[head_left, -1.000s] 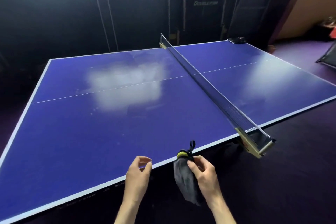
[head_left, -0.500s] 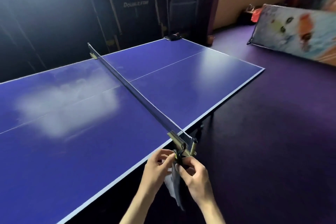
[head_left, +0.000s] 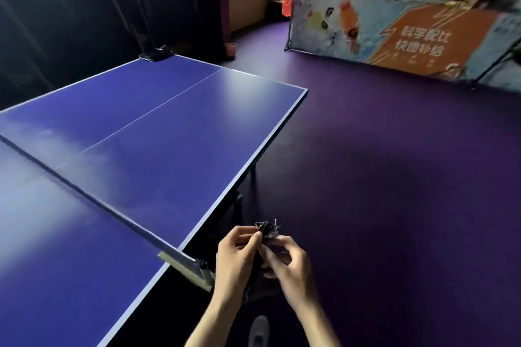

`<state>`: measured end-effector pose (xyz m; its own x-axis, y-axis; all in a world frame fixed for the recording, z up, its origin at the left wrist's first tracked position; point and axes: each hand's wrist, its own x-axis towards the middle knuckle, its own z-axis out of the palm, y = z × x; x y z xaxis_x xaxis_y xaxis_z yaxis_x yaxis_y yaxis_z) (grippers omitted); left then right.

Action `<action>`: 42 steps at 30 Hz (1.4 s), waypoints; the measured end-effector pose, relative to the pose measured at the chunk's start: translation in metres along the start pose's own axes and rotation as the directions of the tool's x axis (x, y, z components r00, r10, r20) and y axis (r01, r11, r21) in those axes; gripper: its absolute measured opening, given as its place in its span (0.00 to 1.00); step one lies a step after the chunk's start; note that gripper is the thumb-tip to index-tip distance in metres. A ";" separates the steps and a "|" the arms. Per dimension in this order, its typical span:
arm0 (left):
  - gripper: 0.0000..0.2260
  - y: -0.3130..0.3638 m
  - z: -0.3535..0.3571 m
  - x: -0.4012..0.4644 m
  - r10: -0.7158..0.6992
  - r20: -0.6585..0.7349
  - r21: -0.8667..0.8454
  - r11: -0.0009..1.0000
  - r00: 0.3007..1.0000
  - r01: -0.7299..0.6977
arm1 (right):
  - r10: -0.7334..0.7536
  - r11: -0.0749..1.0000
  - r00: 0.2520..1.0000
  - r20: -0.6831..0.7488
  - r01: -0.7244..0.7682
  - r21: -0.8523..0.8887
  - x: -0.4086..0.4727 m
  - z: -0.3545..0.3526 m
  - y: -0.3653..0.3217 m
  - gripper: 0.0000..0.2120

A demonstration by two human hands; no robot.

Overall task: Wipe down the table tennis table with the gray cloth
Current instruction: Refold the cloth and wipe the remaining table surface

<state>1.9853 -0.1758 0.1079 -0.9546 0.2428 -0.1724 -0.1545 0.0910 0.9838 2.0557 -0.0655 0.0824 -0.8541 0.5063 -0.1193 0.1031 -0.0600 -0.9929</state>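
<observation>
Left hand (head_left: pixel 235 259) and right hand (head_left: pixel 287 265) both pinch the gray cloth (head_left: pixel 267 229) beside the table (head_left: pixel 169 149).

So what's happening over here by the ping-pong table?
A person stands beside the blue table tennis table, near the net post. Both hands hold a bunched gray cloth off the table's edge: the left hand pinches it near the top, and the right hand curls around it. The cloth isn't touching the tabletop, so no wiping is happening right now.
</observation>
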 end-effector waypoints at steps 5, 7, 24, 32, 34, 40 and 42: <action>0.04 0.013 0.067 0.089 -0.025 0.104 -0.106 0.994 0.994 0.036 | 0.008 0.997 0.989 -0.148 -0.019 -0.074 0.105 -0.043 -0.016 0.16; 0.04 0.019 0.094 0.126 -0.053 0.173 -0.121 0.990 0.983 0.075 | 0.001 0.991 0.970 -0.245 -0.034 -0.130 0.143 -0.061 -0.019 0.19; 0.06 0.039 0.324 0.351 -0.039 0.223 0.018 0.999 0.974 0.036 | -0.027 0.970 0.871 -0.491 -0.095 -0.222 0.400 -0.201 -0.024 0.09; 0.04 0.081 0.437 0.473 -0.024 0.193 -0.072 0.997 0.981 0.039 | -0.059 0.983 0.908 -0.415 -0.019 -0.182 0.561 -0.286 -0.054 0.11; 0.04 0.092 0.465 0.500 -0.012 0.192 -0.093 0.995 0.981 0.030 | -0.079 0.975 0.935 -0.346 0.000 -0.223 0.598 -0.309 -0.065 0.13; 0.09 0.117 0.542 0.562 0.015 0.224 -0.057 0.998 0.975 -0.002 | -0.104 0.941 0.929 -0.355 -0.024 -0.339 0.691 -0.362 -0.077 0.09; 0.11 0.120 0.566 0.584 0.008 0.219 -0.043 0.999 0.976 0.002 | -0.103 0.945 0.925 -0.365 -0.023 -0.326 0.718 -0.377 -0.074 0.06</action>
<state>1.5539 0.5239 0.0971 -0.8768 0.4493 -0.1715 -0.1671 0.0496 0.9847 1.6270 0.6263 0.0709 -0.6147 0.7887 -0.0078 0.2836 0.2117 -0.9353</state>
